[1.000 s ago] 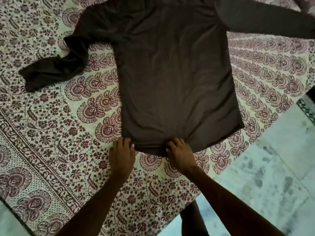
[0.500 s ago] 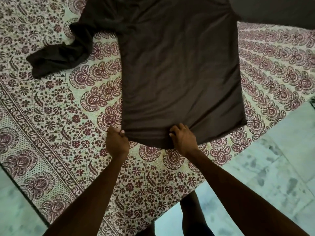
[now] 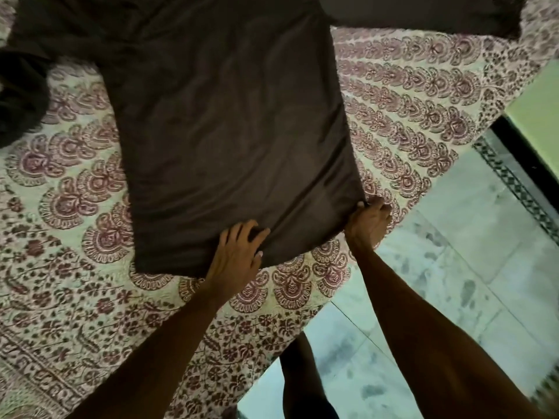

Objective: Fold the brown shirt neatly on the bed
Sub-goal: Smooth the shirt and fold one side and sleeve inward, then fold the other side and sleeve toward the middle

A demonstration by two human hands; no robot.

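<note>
The brown shirt [image 3: 230,122] lies spread flat on the bed [image 3: 75,297], which has a cream cover printed with maroon flowers. Its hem points toward me. One sleeve bunches at the far left [image 3: 21,95], and the other stretches to the upper right [image 3: 423,19]. My left hand [image 3: 239,255] rests on the hem near its middle with the fingers spread on the cloth. My right hand [image 3: 367,222] pinches the hem's right corner at the bed's edge.
The bed's edge runs diagonally from lower middle to upper right. Beyond it is a pale marble floor [image 3: 453,282] with a dark patterned border strip [image 3: 520,189]. My leg [image 3: 302,382] stands on the floor by the bed.
My right hand slid right along the hem to its right corner. My left hand moved from the left corner to the hem's middle and spread its fingers. The view shifted left and closer.
</note>
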